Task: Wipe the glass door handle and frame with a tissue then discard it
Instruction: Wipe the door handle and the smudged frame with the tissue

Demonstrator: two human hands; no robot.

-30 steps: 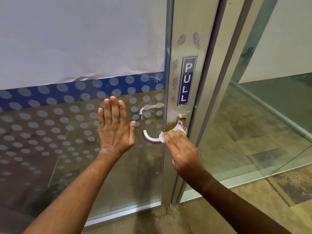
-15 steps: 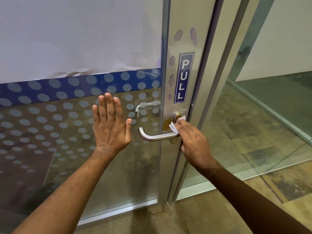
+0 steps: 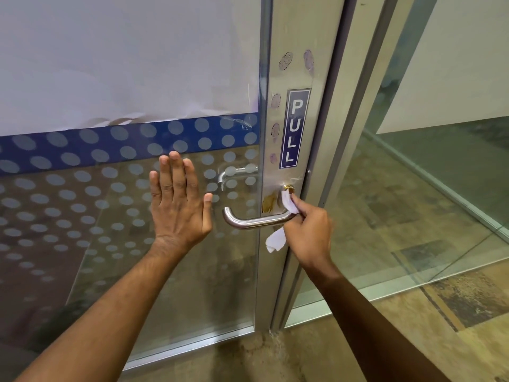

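A steel lever handle (image 3: 253, 222) juts from the aluminium door frame (image 3: 281, 78), which carries a blue PULL sticker (image 3: 294, 128) and several fingerprint smudges. My right hand (image 3: 309, 230) pinches a white tissue (image 3: 288, 204) and presses it against the frame at the handle's base, just under the brass lock cylinder (image 3: 288, 188). A loose end of the tissue hangs below the handle. My left hand (image 3: 179, 205) lies flat with straight fingers on the glass door (image 3: 110, 244), left of the handle.
The glass carries a dotted film and a blue band (image 3: 110, 144), with white paper (image 3: 124, 56) above. A fixed glass panel (image 3: 413, 202) stands to the right of the frame. Brown tiled floor (image 3: 358, 354) runs below.
My right hand slid with the tissue from the handle's bar to the frame at its base by the lock. More of the handle shows. My left hand stayed flat on the glass.
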